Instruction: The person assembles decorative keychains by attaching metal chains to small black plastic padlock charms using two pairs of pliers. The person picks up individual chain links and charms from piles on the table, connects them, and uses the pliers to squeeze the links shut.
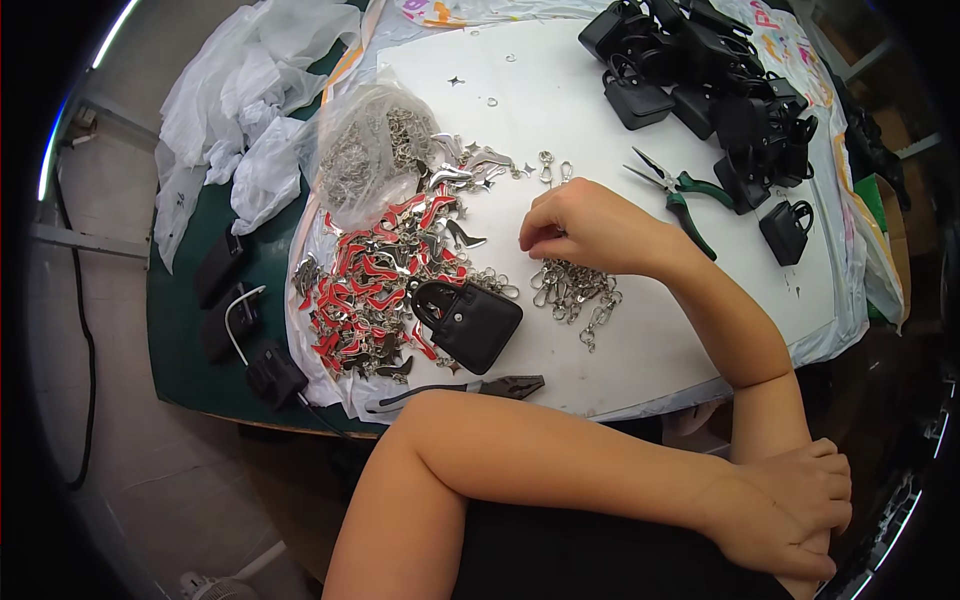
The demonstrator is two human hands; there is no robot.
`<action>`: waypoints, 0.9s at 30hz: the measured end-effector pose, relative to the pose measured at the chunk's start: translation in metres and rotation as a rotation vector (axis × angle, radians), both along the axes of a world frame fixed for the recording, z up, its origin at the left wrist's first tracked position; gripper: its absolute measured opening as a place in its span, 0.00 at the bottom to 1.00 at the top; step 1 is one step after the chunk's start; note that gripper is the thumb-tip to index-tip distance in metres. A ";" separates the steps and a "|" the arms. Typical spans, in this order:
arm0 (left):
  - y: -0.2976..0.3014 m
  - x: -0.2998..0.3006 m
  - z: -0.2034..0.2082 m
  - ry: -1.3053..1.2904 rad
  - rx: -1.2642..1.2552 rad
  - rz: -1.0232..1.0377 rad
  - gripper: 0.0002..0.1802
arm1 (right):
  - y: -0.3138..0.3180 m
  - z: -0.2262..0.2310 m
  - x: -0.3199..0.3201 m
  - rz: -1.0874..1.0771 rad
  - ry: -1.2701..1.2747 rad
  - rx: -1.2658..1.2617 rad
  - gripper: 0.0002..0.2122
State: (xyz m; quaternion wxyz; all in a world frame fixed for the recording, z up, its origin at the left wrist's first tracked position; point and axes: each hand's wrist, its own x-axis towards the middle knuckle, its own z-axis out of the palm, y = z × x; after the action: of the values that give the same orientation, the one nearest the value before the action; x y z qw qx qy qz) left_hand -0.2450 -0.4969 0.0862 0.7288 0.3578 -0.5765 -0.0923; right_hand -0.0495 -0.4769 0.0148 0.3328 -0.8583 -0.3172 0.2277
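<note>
My left hand [780,510] reaches across to the right side, its fingers wrapped round my own right arm [745,340]. Over the white board [560,110], my right hand [595,228] is curled with the fingertips pressed together; whatever they may hold is hidden. Just below it lies a heap of silver swivel clasps [575,290] with short chains. A few loose clasps [546,168] lie just beyond the fingers. Left of the hand, a small black handbag charm [468,325] rests against a pile of red and silver high-heel charms [365,290].
Green-handled needle-nose pliers [685,190] lie open at right; grey-handled pliers [510,386] sit at the near edge. Several black mini bags [700,80] are heaped far right, one [787,232] apart. A plastic bag of chains [375,150] stands behind the charms. Black adapters [275,375] lie left.
</note>
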 end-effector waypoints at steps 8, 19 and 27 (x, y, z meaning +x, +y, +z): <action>0.043 0.009 -0.020 0.130 0.038 0.023 0.30 | -0.016 -0.002 -0.005 0.007 -0.056 0.105 0.05; 0.132 0.052 -0.029 -0.016 0.191 0.009 0.25 | -0.010 0.002 0.019 -0.143 -0.003 0.125 0.07; 0.232 0.063 -0.050 0.064 0.819 1.396 0.31 | 0.030 -0.016 0.078 -0.267 -0.160 -0.003 0.08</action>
State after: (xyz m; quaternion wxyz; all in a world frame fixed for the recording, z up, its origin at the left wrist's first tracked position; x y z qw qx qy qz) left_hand -0.1819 -0.2652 0.0366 0.4457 0.8707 -0.1197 0.1699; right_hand 0.0284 -0.4469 -0.0010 0.3325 -0.9088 -0.2255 0.1126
